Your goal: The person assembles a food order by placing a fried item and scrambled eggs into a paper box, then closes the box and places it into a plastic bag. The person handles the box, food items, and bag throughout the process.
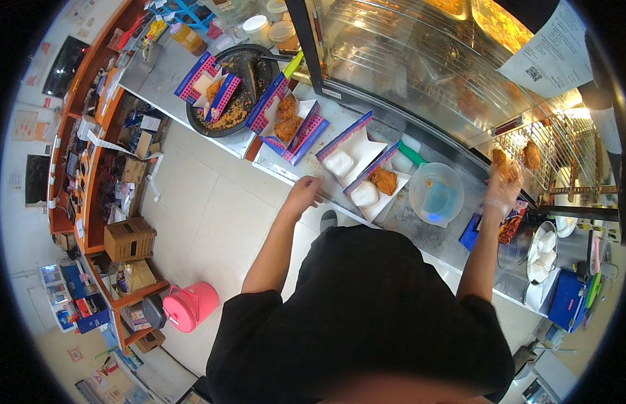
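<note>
My right hand [504, 191], in a clear plastic glove, reaches to the lit wire rack [563, 145] at the right. Its fingers are closed on a piece of fried chicken [500, 160]; another fried chicken piece [531, 155] lies on the rack. My left hand [303, 196] is bare and holds nothing, its fingers loosely apart at the counter's near edge. Just beyond it stands an open box [345, 143] with a white wrapped bundle [338, 163]. The box beside it holds another white bundle [365, 194] and fried chicken [383, 181].
A pale plastic tub [436, 194] stands between the boxes and my right arm. Further left are a chicken box [286, 121] and a dark mortar [225, 122] with a box on it. A steel pot [543, 250] holds several white bundles. The glass cabinet [393, 60] borders the counter.
</note>
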### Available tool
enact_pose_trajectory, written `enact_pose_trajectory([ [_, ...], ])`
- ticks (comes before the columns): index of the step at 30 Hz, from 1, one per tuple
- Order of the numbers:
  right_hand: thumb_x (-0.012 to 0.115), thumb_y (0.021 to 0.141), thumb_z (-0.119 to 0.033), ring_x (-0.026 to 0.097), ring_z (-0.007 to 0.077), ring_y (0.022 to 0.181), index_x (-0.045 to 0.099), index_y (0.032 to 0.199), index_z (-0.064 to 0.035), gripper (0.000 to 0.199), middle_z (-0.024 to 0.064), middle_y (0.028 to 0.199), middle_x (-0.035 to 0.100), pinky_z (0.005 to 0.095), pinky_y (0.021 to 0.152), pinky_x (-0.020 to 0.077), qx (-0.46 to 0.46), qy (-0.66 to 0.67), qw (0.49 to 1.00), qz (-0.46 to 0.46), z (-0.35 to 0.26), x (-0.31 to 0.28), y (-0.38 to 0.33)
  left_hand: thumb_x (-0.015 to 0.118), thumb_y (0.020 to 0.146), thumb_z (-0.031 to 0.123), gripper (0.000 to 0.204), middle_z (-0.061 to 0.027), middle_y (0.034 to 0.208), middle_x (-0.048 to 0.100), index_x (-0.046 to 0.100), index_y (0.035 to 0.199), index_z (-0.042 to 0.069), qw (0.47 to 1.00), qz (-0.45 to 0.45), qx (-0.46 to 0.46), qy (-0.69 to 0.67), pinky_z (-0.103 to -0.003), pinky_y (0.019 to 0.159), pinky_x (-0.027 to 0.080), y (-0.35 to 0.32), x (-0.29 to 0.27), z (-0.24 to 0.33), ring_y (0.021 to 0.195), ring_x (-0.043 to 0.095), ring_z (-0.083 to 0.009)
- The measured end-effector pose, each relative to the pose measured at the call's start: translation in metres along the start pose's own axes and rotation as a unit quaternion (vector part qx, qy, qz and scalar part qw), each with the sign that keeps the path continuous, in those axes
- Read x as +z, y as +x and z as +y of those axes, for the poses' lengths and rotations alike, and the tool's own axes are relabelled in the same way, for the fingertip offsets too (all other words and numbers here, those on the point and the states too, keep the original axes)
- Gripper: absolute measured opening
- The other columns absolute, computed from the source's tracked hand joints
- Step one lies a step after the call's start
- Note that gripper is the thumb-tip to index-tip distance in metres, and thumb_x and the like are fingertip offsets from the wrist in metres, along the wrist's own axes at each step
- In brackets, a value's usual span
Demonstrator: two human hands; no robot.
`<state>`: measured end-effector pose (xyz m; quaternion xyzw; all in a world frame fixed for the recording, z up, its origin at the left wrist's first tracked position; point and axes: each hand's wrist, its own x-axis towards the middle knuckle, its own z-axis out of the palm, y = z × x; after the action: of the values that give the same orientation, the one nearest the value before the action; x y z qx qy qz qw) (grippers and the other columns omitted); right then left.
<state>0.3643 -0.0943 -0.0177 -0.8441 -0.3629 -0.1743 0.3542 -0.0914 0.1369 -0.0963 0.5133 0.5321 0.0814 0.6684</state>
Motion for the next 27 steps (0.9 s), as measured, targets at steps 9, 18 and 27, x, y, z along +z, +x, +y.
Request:
enact_pose_trajectory([
  [9, 0.076, 0.082, -0.038, 0.071, 0.0308, 0.106, 0.068, 0.125, -0.0062, 0.054, 0.0168, 0.11, 0.073, 0.0422, 0.092, 0.056, -0.061, -0.018, 0.815, -0.576, -0.281, 0.079, 0.008, 0.054, 0.102, 0.044, 0.054, -0.0351, 0.095, 0.067, 0.059, 0.1, -0.01, 0.958, 0.19, 0.126, 0.176, -0.05, 0.083, 0.051, 0.044, 0.046, 0.005, 0.091, 0.067, -0.049],
  [18, 0.063, 0.09, -0.032, 0.07, 0.0383, 0.11, 0.073, 0.118, -0.0063, 0.039, 0.0227, 0.115, 0.072, 0.0506, 0.094, 0.0535, -0.067, -0.1, 0.804, -0.582, -0.273, 0.129, -0.042, 0.049, 0.106, 0.043, 0.053, -0.0308, 0.094, 0.068, 0.059, 0.099, -0.008, 0.934, 0.155, 0.239, 0.217, -0.05, 0.081, 0.052, 0.055, 0.031, -0.018, 0.089, 0.068, -0.0442],
  [27, 0.066, 0.094, -0.03, 0.05, 0.0482, 0.132, 0.051, 0.138, -0.0009, 0.055, 0.0252, 0.138, 0.057, 0.0543, 0.11, 0.0419, -0.284, 0.15, 0.907, -0.271, -0.264, -0.03, -0.085, 0.05, 0.108, 0.035, 0.04, -0.0032, 0.082, 0.063, 0.065, 0.095, 0.0, 0.96, -0.117, 0.252, -0.019, -0.028, 0.063, 0.045, -0.062, 0.06, 0.105, 0.07, 0.055, -0.0098],
])
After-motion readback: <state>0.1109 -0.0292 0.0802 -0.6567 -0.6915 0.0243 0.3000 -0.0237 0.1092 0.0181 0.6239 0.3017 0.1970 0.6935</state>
